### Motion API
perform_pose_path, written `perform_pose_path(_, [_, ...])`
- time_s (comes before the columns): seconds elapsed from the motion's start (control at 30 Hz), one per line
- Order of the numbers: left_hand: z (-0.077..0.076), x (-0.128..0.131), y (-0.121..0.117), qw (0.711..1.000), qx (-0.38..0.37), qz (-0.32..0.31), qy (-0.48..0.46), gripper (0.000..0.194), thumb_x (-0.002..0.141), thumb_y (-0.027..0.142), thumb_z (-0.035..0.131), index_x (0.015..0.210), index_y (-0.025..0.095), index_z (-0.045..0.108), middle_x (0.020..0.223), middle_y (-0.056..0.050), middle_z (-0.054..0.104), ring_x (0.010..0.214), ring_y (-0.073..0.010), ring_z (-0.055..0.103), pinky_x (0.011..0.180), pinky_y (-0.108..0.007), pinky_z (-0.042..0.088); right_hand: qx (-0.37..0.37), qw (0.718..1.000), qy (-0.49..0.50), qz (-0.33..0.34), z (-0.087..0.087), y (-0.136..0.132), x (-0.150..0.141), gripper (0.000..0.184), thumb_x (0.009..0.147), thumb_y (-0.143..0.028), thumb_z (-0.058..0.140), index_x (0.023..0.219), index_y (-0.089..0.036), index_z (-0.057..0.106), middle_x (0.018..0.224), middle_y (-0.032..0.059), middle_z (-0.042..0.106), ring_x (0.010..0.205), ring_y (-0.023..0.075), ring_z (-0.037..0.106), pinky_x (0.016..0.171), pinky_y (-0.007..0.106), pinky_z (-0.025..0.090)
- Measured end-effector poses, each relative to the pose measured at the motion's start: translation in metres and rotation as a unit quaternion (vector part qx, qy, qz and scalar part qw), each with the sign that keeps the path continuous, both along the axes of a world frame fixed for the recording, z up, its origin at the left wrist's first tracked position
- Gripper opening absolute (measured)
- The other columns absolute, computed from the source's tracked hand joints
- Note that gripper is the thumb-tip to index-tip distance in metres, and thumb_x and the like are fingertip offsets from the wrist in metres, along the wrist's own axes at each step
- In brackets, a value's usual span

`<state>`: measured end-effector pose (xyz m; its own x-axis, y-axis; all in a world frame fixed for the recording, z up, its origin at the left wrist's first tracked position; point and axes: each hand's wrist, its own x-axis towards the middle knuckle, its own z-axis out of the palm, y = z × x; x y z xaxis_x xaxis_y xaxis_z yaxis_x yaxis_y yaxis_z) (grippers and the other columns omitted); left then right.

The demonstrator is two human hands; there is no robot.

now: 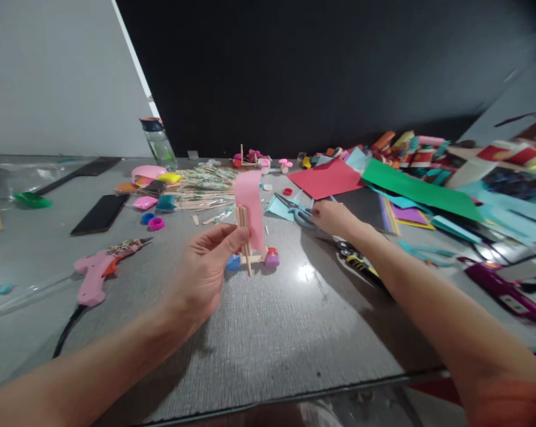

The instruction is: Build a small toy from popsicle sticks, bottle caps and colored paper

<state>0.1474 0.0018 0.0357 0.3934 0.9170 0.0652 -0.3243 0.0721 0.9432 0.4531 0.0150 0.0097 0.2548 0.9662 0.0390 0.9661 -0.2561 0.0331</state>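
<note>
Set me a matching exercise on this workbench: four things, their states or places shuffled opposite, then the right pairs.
1. Left hand
2. Right hand
3. Glue gun
4. Bottle

A. Pink, with a dark cord
B. Holding wooden sticks
C. See-through, with a dark lid
D. At the handles of the scissors

Pairs: 1-B, 2-D, 3-A, 4-C.

A blurred orange-red sleeve [517, 404] covers part of the right arm [428, 296], lower right of the frame; left hand [212, 258] and right hand [336, 216] are bare
</note>
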Motion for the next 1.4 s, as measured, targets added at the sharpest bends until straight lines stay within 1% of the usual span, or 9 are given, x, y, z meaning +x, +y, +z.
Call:
perform_pose_path(0.17, [-0.005, -0.001, -0.001, 0.999, -0.021, -0.011, -0.034, 0.022, 0.065, 0.038, 0.095, 0.073, 0.023, 0.081, 0.074, 0.002, 0.073, 0.066, -0.0092, 0.06, 0.063, -0.022, 0.051, -0.047, 0.998, -0.026, -0.034, -0.005, 0.034, -0.014, 0.035, 0.099, -0.037, 0.068, 0.126, -0.014, 0.065, 0.127, 0.0126, 0.066, 0.109, 0.025, 0.068, 0.093, 0.045, 0.059])
perform_pose_path(0.37, [-0.007, -0.002, -0.001, 0.998, 0.013, -0.015, -0.063, 0.018, 0.07, 0.039, 0.093, 0.077, 0.025, 0.084, 0.075, 0.001, 0.074, 0.07, -0.0104, 0.061, 0.066, -0.022, 0.051, -0.049, 0.997, -0.031, -0.056, -0.004, 0.034, -0.014, 0.035, 0.099, -0.038, 0.068, 0.126, -0.015, 0.065, 0.127, 0.011, 0.066, 0.11, 0.0247, 0.067, 0.094, 0.046, 0.058])
perform_pose_path(0.53, [-0.005, -0.003, -0.004, 0.996, 0.012, -0.039, -0.077, 0.019, 0.072, 0.04, 0.092, 0.081, 0.025, 0.085, 0.074, 0.0, 0.075, 0.068, -0.0113, 0.062, 0.064, -0.023, 0.05, 0.029, 0.999, 0.013, -0.036, 0.011, -0.013, -0.021, 0.019, 0.092, -0.027, 0.068, 0.098, -0.01, 0.072, 0.101, 0.0165, 0.074, 0.105, 0.0336, 0.07, 0.091, 0.048, 0.054])
perform_pose_path(0.67, [-0.002, -0.002, -0.005, 0.996, 0.008, -0.032, -0.086, 0.019, 0.071, 0.039, 0.092, 0.082, 0.025, 0.085, 0.075, -0.001, 0.076, 0.07, -0.0126, 0.062, 0.066, -0.024, 0.05, 0.093, 0.986, 0.135, 0.022, 0.008, -0.069, -0.03, 0.03, 0.096, -0.031, 0.055, 0.118, -0.015, 0.067, 0.1, 0.0114, 0.077, 0.088, 0.0242, 0.073, 0.072, 0.032, 0.055])
perform_pose_path(0.77, [-0.004, -0.001, -0.005, 0.996, 0.019, -0.033, -0.084, 0.017, 0.074, 0.04, 0.09, 0.079, 0.025, 0.084, 0.075, -0.001, 0.076, 0.07, -0.013, 0.063, 0.07, -0.025, 0.051, 0.131, 0.927, 0.346, 0.058, -0.003, -0.094, -0.034, 0.037, 0.093, -0.046, 0.056, 0.114, -0.018, 0.067, 0.09, 0.0077, 0.075, 0.074, 0.0212, 0.067, 0.059, 0.03, 0.05])
perform_pose_path(0.83, [-0.007, 0.001, -0.005, 0.996, 0.03, -0.03, -0.079, 0.017, 0.077, 0.04, 0.088, 0.077, 0.025, 0.083, 0.077, 0.0, 0.076, 0.073, -0.0132, 0.064, 0.074, -0.026, 0.051, 0.147, 0.902, 0.403, 0.05, -0.01, -0.1, -0.037, 0.038, 0.085, -0.053, 0.067, 0.102, -0.019, 0.07, 0.083, 0.005, 0.071, 0.07, 0.02, 0.061, 0.057, 0.031, 0.046])
perform_pose_path(0.93, [-0.009, 0.002, -0.006, 0.996, 0.026, -0.029, -0.079, 0.017, 0.077, 0.041, 0.088, 0.079, 0.025, 0.083, 0.078, 0.0, 0.076, 0.075, -0.0144, 0.065, 0.074, -0.027, 0.051, 0.167, 0.9, 0.401, 0.042, -0.014, -0.104, -0.046, 0.035, 0.083, -0.053, 0.072, 0.094, -0.02, 0.068, 0.08, 0.0022, 0.065, 0.071, 0.0187, 0.056, 0.06, 0.031, 0.042])
perform_pose_path(1.1, [-0.003, 0.001, -0.001, 0.993, -0.018, -0.007, -0.114, 0.02, 0.068, 0.04, 0.094, 0.076, 0.026, 0.082, 0.073, 0.002, 0.072, 0.066, -0.0121, 0.06, 0.065, -0.026, 0.05, 0.178, 0.859, 0.467, 0.112, -0.02, -0.122, -0.081, 0.029, 0.091, -0.051, 0.065, 0.091, -0.023, 0.057, 0.085, 0.0002, 0.06, 0.075, 0.0174, 0.054, 0.066, 0.031, 0.044])
perform_pose_path(1.4, [0.011, -0.002, 0.003, 0.987, -0.012, 0.049, -0.156, 0.021, 0.064, 0.037, 0.097, 0.072, 0.026, 0.081, 0.077, 0.005, 0.075, 0.079, -0.012, 0.06, 0.081, -0.026, 0.048, 0.16, 0.875, 0.414, 0.196, -0.025, -0.133, -0.128, 0.026, 0.096, -0.044, 0.06, 0.083, -0.023, 0.051, 0.072, -0.0031, 0.054, 0.065, 0.0145, 0.045, 0.059, 0.029, 0.037])
